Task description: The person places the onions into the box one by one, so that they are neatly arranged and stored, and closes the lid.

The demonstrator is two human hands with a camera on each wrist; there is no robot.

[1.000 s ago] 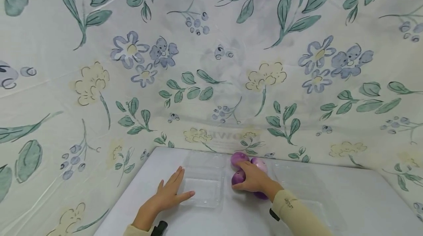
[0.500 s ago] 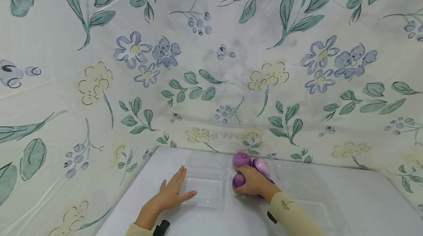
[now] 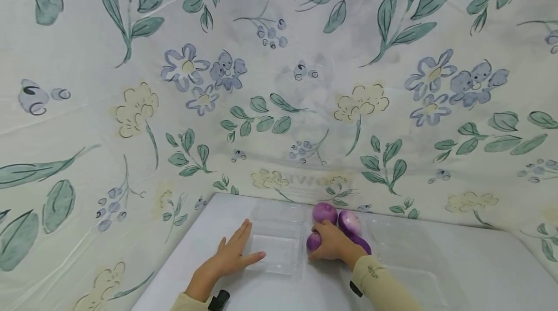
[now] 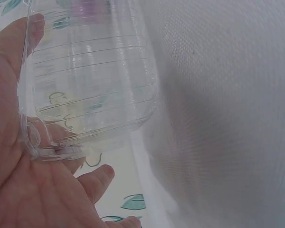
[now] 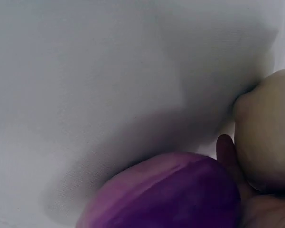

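My left hand [image 3: 231, 255] lies with its fingers straight at the left side of a clear plastic container [image 3: 279, 272]. In the left wrist view the container's ribbed wall [image 4: 95, 61] shows, with the thumb [image 4: 35, 31] at its edge. The right hand [image 3: 333, 243] grips a red onion [image 3: 313, 241] just right of that container, thumb and fingers curled round it. In the right wrist view this onion shows its pale underside [image 5: 268, 133]. Behind the hand sit a purple onion [image 3: 325, 213] and a purple-and-white one [image 3: 350, 223]; another onion [image 3: 363, 244] lies by the right wrist, partly hidden.
A second clear plastic container [image 3: 418, 272] stands to the right, partly behind the right sleeve [image 3: 383, 282]. Everything is on a white table [image 3: 488, 262]. A flower-patterned cloth [image 3: 270, 146] hangs along the table's back edge.
The right hand has drawn its onion a little left and nearer, away from the other onions. The left hand stays by the container. The head view has turned slightly left.
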